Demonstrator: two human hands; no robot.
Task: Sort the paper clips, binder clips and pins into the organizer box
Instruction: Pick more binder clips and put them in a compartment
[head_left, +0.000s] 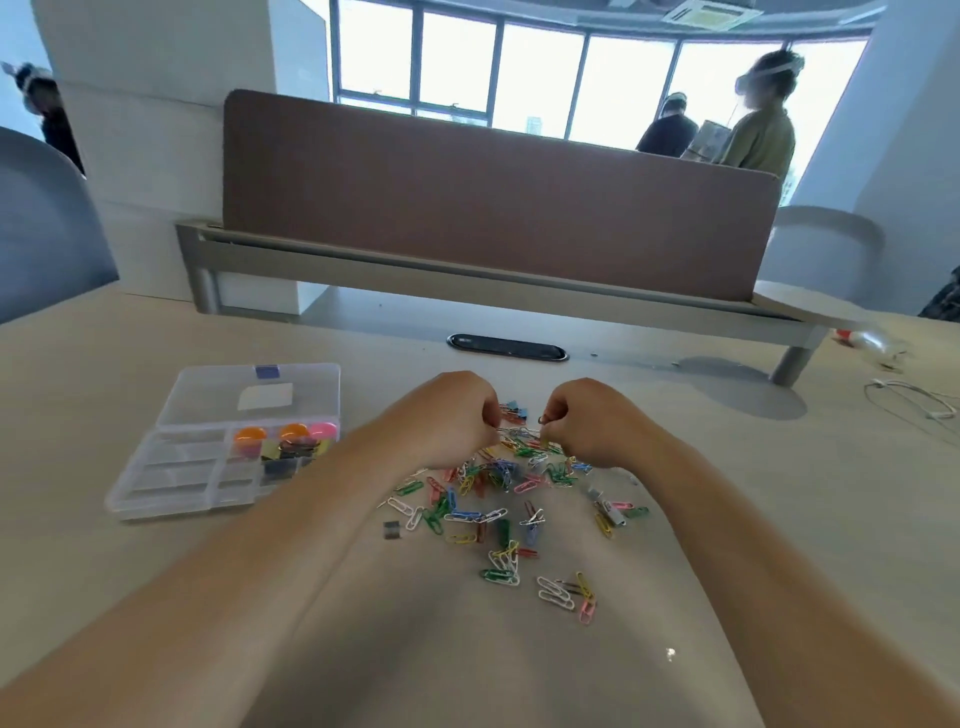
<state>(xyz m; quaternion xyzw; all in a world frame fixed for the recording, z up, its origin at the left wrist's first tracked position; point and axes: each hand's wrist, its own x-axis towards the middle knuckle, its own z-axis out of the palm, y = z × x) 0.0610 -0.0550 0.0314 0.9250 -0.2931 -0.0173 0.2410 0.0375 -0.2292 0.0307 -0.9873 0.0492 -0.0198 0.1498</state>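
A scattered pile of coloured paper clips with a few small binder clips lies on the beige desk in front of me. My left hand and my right hand rest over the far end of the pile, fingers curled down. My right hand pinches a small binder clip by its wire loop; what my left fingertips hold is hidden. The clear organizer box stands open to the left, with round coloured pins and dark binder clips in its right compartments.
A brown divider panel on a grey rail runs along the desk's far side, with a black cable grommet before it. White cables lie at the right. Three people stand in the background by the windows.
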